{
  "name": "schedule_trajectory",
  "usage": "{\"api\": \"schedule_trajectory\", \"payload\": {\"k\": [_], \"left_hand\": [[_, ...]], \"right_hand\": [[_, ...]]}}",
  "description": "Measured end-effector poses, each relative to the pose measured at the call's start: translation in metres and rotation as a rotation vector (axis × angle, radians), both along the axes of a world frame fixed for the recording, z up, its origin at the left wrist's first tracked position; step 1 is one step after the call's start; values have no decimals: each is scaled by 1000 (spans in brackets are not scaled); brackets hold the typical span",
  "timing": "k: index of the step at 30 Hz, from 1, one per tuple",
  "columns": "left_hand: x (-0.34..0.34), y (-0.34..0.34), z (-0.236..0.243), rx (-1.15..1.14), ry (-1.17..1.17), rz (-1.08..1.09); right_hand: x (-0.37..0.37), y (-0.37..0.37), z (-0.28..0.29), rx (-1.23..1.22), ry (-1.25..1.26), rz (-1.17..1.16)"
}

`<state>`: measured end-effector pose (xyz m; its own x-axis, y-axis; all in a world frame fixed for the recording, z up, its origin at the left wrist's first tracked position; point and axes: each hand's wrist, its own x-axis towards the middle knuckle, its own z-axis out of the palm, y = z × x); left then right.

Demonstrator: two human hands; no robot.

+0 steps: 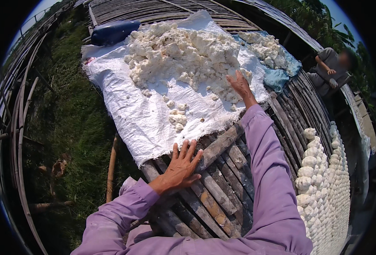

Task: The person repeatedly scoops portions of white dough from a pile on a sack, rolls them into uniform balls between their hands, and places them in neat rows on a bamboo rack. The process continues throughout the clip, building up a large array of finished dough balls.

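Observation:
A big heap of crumbly off-white dough-like lumps (pixel 183 51) lies on a white woven sheet (pixel 128 114). My right hand (pixel 240 86) reaches to the heap's right edge, fingers apart; whether its fingertips touch the lumps I cannot tell. At the sheet's near edge my left hand (pixel 180 166) rests palm down with its fingers spread, over the bamboo slats (pixel 215 199). It holds nothing. Between the hands, a few loose clumps (pixel 178 117) sit on the sheet.
Rows of rounded white lumps (pixel 319 182) cover the right side. A blue sheet (pixel 277 78) bears another pile (pixel 266 49). At the far left lies a dark blue container (pixel 115 32). Grass (pixel 77 148) lies below the platform's left edge. A person (pixel 330 70) sits at the far right.

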<state>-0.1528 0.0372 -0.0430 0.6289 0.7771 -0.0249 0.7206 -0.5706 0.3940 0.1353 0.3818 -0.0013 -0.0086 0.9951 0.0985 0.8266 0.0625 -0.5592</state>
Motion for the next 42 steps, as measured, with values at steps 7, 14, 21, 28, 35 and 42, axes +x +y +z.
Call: {"api": "schedule_trajectory", "payload": {"k": [7, 14, 21, 28, 35, 42], "left_hand": [[-30, -2, -17, -92, -154, 107], [-30, 2, -18, -153, -195, 129], [-26, 5, -21, -152, -194, 144], [-28, 3, -23, -176, -220, 146], [-29, 4, -20, -132, -220, 142], [-28, 5, -20, -117, -259, 146]], "right_hand": [[-31, 62, -21, -39, -302, -113], [-31, 78, -64, -139, -248, -60], [-34, 56, -90, -235, -95, 56], [-84, -47, -62, 185, -336, -25], [-105, -8, -46, -185, -507, -1], [-54, -68, -94, 231, -381, -154]]}}
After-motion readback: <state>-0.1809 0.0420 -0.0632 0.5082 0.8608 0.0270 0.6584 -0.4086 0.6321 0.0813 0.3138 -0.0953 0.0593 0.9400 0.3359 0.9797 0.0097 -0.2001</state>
